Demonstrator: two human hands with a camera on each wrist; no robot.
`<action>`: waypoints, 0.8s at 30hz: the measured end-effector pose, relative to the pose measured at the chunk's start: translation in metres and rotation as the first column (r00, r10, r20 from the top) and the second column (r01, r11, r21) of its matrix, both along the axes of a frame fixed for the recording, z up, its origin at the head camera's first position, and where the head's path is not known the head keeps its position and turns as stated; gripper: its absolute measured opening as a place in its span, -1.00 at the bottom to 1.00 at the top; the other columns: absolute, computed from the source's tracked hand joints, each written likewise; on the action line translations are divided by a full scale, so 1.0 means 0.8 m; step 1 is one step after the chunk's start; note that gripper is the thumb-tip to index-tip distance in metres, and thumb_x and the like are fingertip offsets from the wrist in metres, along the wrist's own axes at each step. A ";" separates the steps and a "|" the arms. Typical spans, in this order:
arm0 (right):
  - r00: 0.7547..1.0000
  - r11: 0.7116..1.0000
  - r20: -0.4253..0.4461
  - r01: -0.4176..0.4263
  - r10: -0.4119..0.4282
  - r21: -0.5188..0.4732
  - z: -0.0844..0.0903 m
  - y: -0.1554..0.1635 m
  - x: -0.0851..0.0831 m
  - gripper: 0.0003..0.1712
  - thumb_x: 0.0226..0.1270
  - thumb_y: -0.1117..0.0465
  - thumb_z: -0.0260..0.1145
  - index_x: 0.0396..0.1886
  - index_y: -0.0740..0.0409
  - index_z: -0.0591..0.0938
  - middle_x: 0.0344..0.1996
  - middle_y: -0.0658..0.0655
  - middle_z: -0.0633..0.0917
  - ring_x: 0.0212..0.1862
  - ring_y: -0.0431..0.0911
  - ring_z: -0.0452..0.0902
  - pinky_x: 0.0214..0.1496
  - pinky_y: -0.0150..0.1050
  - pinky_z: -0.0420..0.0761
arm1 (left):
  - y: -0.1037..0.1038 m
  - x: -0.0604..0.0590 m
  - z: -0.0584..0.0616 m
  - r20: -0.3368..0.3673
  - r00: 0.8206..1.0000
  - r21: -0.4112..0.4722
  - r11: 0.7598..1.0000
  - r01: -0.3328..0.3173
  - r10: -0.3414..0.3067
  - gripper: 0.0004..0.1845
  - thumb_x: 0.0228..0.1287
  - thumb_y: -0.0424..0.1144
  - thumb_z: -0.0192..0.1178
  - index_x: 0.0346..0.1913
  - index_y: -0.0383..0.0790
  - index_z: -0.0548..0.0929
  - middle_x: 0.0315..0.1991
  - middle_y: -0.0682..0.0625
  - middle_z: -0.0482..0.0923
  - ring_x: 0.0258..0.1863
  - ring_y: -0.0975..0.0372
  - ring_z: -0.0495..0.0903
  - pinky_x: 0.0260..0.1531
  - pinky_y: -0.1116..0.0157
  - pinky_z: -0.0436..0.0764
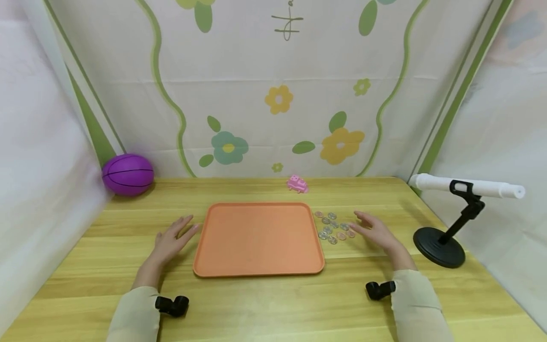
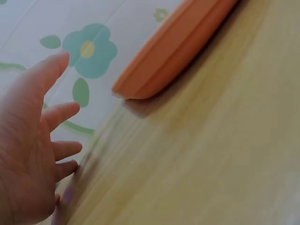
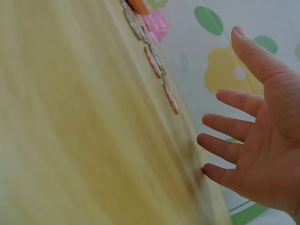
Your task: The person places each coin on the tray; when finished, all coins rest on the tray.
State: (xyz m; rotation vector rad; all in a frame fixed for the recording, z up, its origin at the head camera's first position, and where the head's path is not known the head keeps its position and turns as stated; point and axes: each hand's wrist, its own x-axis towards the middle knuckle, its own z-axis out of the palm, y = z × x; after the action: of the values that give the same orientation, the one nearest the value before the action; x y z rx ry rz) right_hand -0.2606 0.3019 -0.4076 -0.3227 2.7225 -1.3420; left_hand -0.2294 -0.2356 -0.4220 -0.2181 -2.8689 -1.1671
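Observation:
An orange rectangular tray lies on the wooden table, its surface bare. To its left is my left hand, fingers spread and holding nothing; the left wrist view shows this hand apart from the tray's raised rim. Just right of the tray, several silver and copper-coloured coins lie flat in a loose cluster. My right hand is beside the coins, fingers extended, nothing held. In the right wrist view, the coins appear edge-on, beyond the fingertips of that hand.
A pink toy sits behind the tray near the back edge. A purple ball rests at the back left corner. On the right stands a black round-based stand holding a white tube. Flower-printed cloth encloses the table.

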 end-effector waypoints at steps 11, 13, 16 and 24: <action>0.998 0.992 0.003 0.067 -0.067 -0.109 -0.032 0.005 -0.003 -0.28 0.11 0.01 0.23 0.18 0.34 0.28 0.16 0.33 0.26 0.21 0.18 0.03 0.17 0.07 -0.01 | -0.003 0.002 -0.006 -0.009 1.000 -0.029 0.999 0.026 -0.026 -0.36 0.20 0.10 -0.08 0.26 -0.20 0.20 0.26 -0.36 -0.11 0.22 -0.19 -0.23 -0.02 -0.21 -0.44; 0.997 0.994 -0.012 0.069 -0.070 -0.088 -0.035 0.005 -0.003 -0.32 0.10 0.03 0.24 0.14 0.34 0.34 0.16 0.33 0.26 0.21 0.18 0.02 0.17 0.07 -0.02 | -0.003 0.004 -0.006 -0.005 0.999 -0.043 0.998 0.035 -0.035 -0.36 0.18 0.10 -0.05 0.25 -0.19 0.23 0.26 -0.37 -0.13 0.22 -0.19 -0.24 -0.03 -0.21 -0.44; 0.997 0.996 -0.039 0.067 -0.069 -0.053 -0.038 0.004 -0.004 -0.42 0.09 0.06 0.25 0.05 0.33 0.43 0.16 0.33 0.26 0.21 0.21 0.00 0.17 0.09 -0.04 | -0.003 0.005 -0.006 0.004 0.999 -0.056 0.997 0.050 -0.049 -0.36 0.16 0.10 -0.02 0.25 -0.16 0.25 0.26 -0.38 -0.17 0.22 -0.19 -0.27 -0.04 -0.21 -0.47; 0.994 0.997 -0.077 0.082 -0.081 0.004 -0.041 0.001 -0.004 -0.61 0.11 0.09 0.24 -0.15 0.30 0.56 0.15 0.36 0.23 0.21 0.25 -0.03 0.16 0.10 -0.01 | -0.001 0.006 -0.007 -0.007 0.996 -0.077 0.993 0.088 -0.088 -0.40 0.15 0.07 0.01 0.23 -0.12 0.28 0.26 -0.40 -0.21 0.22 -0.20 -0.31 -0.06 -0.23 -0.48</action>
State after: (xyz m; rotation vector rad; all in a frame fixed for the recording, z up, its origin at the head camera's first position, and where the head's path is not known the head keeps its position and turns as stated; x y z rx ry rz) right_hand -0.2638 0.3028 -0.4403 -0.2704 2.8318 -1.3663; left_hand -0.2245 -0.2363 -0.4273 -0.3555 -2.9253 -1.0665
